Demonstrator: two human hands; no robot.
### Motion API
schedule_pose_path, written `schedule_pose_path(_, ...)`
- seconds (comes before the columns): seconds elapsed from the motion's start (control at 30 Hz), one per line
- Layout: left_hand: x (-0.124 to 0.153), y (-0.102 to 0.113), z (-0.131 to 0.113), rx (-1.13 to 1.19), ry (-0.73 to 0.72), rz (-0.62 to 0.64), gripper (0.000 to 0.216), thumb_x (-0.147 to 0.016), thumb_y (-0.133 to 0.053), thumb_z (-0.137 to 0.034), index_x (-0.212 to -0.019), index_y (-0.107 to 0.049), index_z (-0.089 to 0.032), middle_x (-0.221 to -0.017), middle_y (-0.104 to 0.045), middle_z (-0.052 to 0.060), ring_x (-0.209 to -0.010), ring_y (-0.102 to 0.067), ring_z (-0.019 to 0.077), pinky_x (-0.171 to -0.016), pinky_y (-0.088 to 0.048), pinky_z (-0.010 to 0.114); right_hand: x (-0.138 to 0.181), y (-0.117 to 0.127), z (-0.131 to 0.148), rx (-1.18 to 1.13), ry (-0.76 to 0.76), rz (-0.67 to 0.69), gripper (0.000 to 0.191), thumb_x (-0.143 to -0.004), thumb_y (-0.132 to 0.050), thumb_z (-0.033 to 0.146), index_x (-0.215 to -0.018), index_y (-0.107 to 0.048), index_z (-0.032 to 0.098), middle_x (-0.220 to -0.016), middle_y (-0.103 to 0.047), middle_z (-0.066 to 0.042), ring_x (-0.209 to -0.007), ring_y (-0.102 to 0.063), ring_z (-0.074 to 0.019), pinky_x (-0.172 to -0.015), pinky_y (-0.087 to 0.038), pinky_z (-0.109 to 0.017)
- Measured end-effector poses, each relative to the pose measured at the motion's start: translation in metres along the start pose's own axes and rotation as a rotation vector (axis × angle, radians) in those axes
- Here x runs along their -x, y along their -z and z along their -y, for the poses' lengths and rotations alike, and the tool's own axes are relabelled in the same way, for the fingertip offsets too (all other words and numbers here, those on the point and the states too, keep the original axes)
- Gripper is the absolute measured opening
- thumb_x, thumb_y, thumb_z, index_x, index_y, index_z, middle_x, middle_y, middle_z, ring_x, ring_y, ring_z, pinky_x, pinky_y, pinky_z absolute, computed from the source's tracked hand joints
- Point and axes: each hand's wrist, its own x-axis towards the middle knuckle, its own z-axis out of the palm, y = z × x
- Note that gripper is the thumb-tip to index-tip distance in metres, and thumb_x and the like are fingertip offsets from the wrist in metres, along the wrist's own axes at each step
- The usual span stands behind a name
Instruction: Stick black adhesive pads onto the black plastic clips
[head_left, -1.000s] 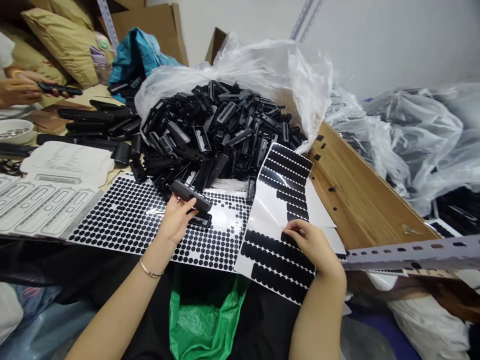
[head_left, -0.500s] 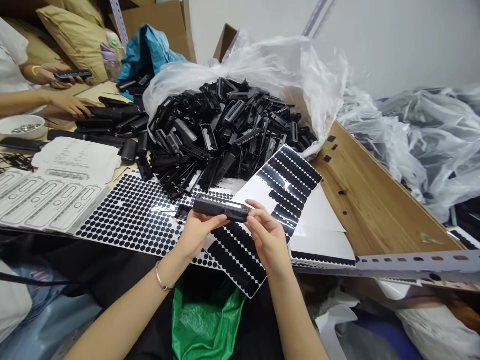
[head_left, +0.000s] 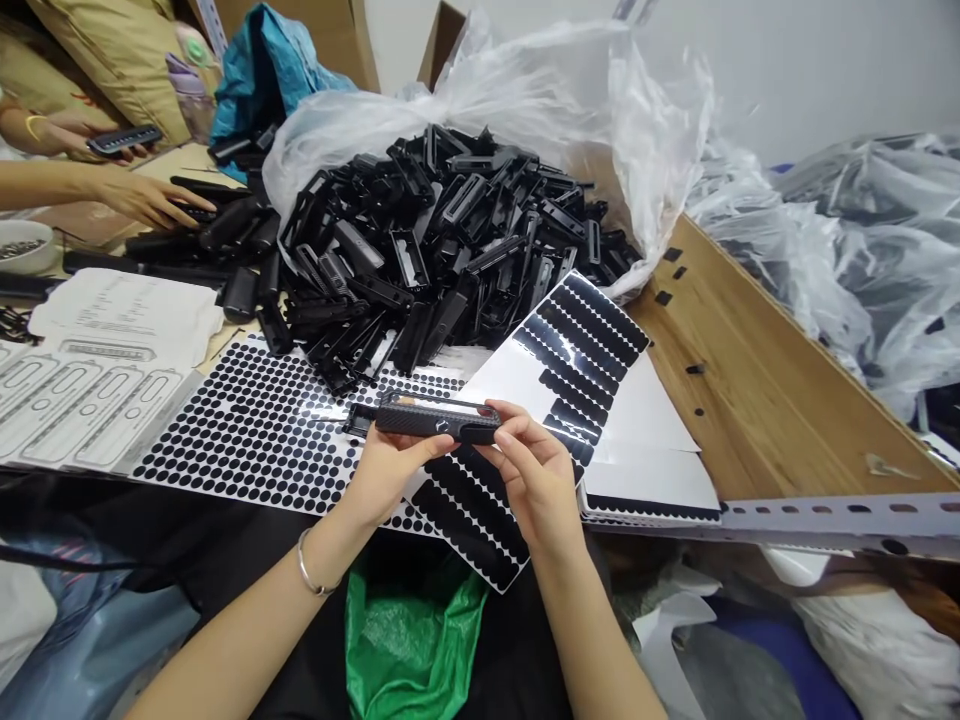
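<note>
A long black plastic casing [head_left: 409,418], with a textured front and a slot along its top, lies level between my two hands. My left hand [head_left: 384,478] grips its left end, thumb along the lower front edge. At the other end, the fingers and thumb of my right hand [head_left: 538,470] are closed on the casing. Beneath it are a sheet of black round stickers [head_left: 247,435] and, overlapping that, a sheet of black scallop-edged stickers [head_left: 476,515]. Another black part [head_left: 360,420] lies just behind the casing's left end.
A large heap of black casings [head_left: 450,240] spills from a clear plastic bag [head_left: 525,80]. Printed white sheets [head_left: 127,320] lie left. A co-worker's hand [head_left: 150,200] touches black parts there. A wooden board [head_left: 750,400] edges the right; a green bag [head_left: 412,640] hangs below.
The casing has turned slightly, showing more of its textured front and a small round mark. Both hands keep their hold. The surroundings have shifted a little in view.
</note>
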Motion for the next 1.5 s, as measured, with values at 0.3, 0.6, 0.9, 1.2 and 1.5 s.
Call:
schedule_pose_path(0.3,0.003,-0.004,0.004,0.052,0.011,0.023,0.023,-0.063,-0.085,-0.019,-0.078,-0.068,-0.016,-0.084,-0.075,0.001,-0.085,-0.071,0.0181,-0.084,-0.06,0.037,0.004,-0.006,-0.005,-0.033,0.067,-0.051,0.021,-0.075,-0.076,0.033,-0.065,-0.063,0.02,-0.118,-0.063,-0.005,-0.116,-0.055,-0.0275,-0.092,-0.052,-0.042)
schedule_pose_path(0.6,0.005,-0.006,0.003,0.086,0.025,0.006,0.024,-0.066,-0.084,-0.018,-0.086,-0.071,-0.017,-0.088,-0.077,0.001,-0.088,-0.072,0.0162,-0.083,-0.061,0.032,0.004,-0.005,-0.007,0.033,0.124,-0.049,0.02,-0.077,-0.074,0.032,-0.066,-0.063,0.02,-0.118,-0.064,-0.006,-0.121,-0.054,-0.0279,-0.109,-0.038,-0.048)
schedule_pose_path(0.9,0.005,-0.007,0.004,0.043,-0.001,-0.03,0.028,-0.061,-0.086,-0.02,-0.084,-0.07,-0.016,-0.087,-0.077,0.002,-0.087,-0.072,0.0184,-0.081,-0.062,0.035,0.003,-0.003,-0.009,0.028,0.105,-0.042,0.02,-0.077,-0.074,0.032,-0.067,-0.062,0.02,-0.118,-0.064,-0.006,-0.118,-0.055,-0.0267,-0.093,-0.052,-0.039)
schedule_pose_path(1.2,0.005,-0.006,0.004,0.027,-0.035,-0.034,0.029,-0.06,-0.086,-0.016,-0.082,-0.066,-0.017,-0.082,-0.074,0.0,-0.081,-0.071,0.0155,-0.079,-0.062,0.032,0.003,-0.002,-0.01,0.037,0.107,-0.048,0.021,-0.077,-0.074,0.032,-0.066,-0.061,0.02,-0.115,-0.065,-0.006,-0.114,-0.058,-0.025,-0.09,-0.054,-0.037)
schedule_pose_path(1.5,0.006,-0.007,0.006,-0.004,-0.035,-0.08,0.034,-0.057,-0.087,-0.016,-0.082,-0.064,-0.016,-0.081,-0.074,-0.001,-0.08,-0.07,0.0158,-0.08,-0.06,0.034,0.001,-0.002,-0.008,0.042,0.092,-0.05,0.023,-0.077,-0.074,0.033,-0.066,-0.059,0.019,-0.114,-0.065,-0.006,-0.112,-0.059,-0.0251,-0.088,-0.056,-0.037)
